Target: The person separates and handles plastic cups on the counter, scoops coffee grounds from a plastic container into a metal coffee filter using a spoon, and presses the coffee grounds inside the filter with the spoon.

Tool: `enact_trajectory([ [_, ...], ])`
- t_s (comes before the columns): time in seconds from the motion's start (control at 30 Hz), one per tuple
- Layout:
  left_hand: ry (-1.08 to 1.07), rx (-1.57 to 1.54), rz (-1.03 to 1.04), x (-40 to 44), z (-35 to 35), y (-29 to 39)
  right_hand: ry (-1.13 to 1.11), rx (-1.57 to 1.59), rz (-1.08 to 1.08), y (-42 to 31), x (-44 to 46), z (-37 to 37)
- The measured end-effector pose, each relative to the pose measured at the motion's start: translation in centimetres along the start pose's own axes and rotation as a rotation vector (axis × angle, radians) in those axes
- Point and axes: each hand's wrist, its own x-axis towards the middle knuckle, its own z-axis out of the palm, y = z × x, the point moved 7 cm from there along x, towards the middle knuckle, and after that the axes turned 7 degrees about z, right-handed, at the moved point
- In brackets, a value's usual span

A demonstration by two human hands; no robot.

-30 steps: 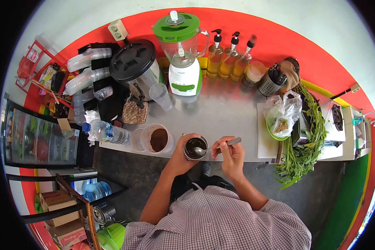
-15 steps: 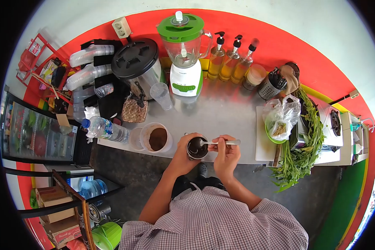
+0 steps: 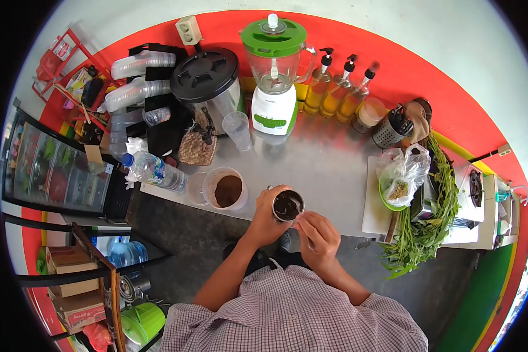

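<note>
My left hand is wrapped around a metal cup at the table's near edge. Inside the cup is a dark brown, glossy liquid, its surface streaked with reflections. My right hand pinches a spoon at the cup's right rim. Most of the spoon's handle is hidden by the fingers, and its bowl cannot be made out. To the left of the cup stands a clear plastic container with brown powder in it, its round lid beside it.
A water bottle lies tilted at the left. Behind are a plastic cup, a black-lidded canister, a green-and-white blender and pump bottles. Leafy stems and a bagged green bowl are at the right.
My right hand has moved down and left relative to the cup. The spoon, earlier lying across the rim with its handle pointing right, is now mostly hidden. The whole view has shifted slightly.
</note>
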Motion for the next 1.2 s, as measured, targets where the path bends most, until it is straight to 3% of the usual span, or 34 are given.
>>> enact_trajectory([
  [0.17,0.113,0.006,-0.038,0.2,0.3,-1.6,0.014,0.04,0.085,0.8,-1.1,1.9],
  [0.27,0.146,-0.039,-0.007,0.3,-0.6,-2.0,-0.144,0.179,0.127,1.4,-0.7,2.1],
  [0.37,0.125,-0.273,-0.04,0.1,-1.6,-2.8,-0.312,0.257,0.138,2.0,0.6,1.2],
  [0.43,0.044,-0.328,0.007,0.0,-1.7,-2.5,-0.433,0.249,0.046,1.8,1.0,0.7],
  [0.53,0.002,-0.144,0.115,0.2,-1.5,-0.6,-0.481,0.208,0.12,2.1,2.5,-0.1],
  [0.67,0.039,-0.116,0.053,0.0,-0.9,-1.0,-0.423,0.229,0.163,2.0,2.5,1.1],
  [0.73,0.069,-0.119,0.041,-0.3,-1.0,-1.2,-0.293,0.191,0.043,1.1,2.1,1.7],
  [1.0,0.042,-0.045,0.059,-0.7,-0.9,-1.2,-0.326,0.199,0.107,1.1,0.7,0.2],
  [1.2,0.108,0.035,0.118,0.1,-0.6,-1.3,-0.222,0.197,0.099,1.7,2.0,1.2],
])
